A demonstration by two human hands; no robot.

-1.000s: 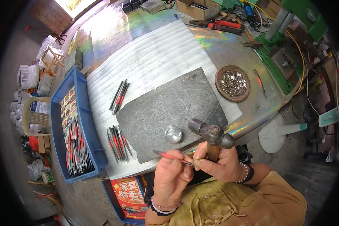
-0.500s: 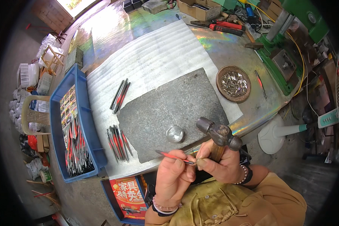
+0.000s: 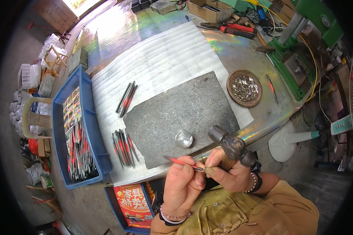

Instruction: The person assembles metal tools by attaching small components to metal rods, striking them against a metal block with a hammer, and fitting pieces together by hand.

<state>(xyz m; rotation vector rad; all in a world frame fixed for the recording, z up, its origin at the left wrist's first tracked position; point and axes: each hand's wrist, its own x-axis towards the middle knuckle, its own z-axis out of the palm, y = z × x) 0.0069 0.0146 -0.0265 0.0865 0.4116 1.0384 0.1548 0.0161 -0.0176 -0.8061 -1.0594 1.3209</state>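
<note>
Between the fingers of my left hand (image 3: 182, 182) is a slim red-and-black stick (image 3: 181, 161), held level in front of my body. My right hand (image 3: 236, 178) holds a ball-peen hammer (image 3: 233, 145) by its wooden handle, head up. Its thumb and fingertip also pinch at the stick's black end; any small part there is too tiny to make out. Just beyond my hands, a round shiny metal block (image 3: 184, 139) sits on a grey stone slab (image 3: 176, 105). Left of the slab lie several similar red-and-black sticks (image 3: 123, 149), with a smaller bunch (image 3: 126, 98) farther back.
A blue tray (image 3: 100, 137) of many sticks stands at the left. Right of the slab is a brown bowl (image 3: 230, 88) of small metal pieces, with one stick (image 3: 271, 88) beside it. Red-handled pliers (image 3: 239, 31) and a green press (image 3: 288, 66) are at the far right.
The hammer head has shifted slightly right and down as the right hand tilts. The left hand stays nearly still with the stick; the view has moved a little.
</note>
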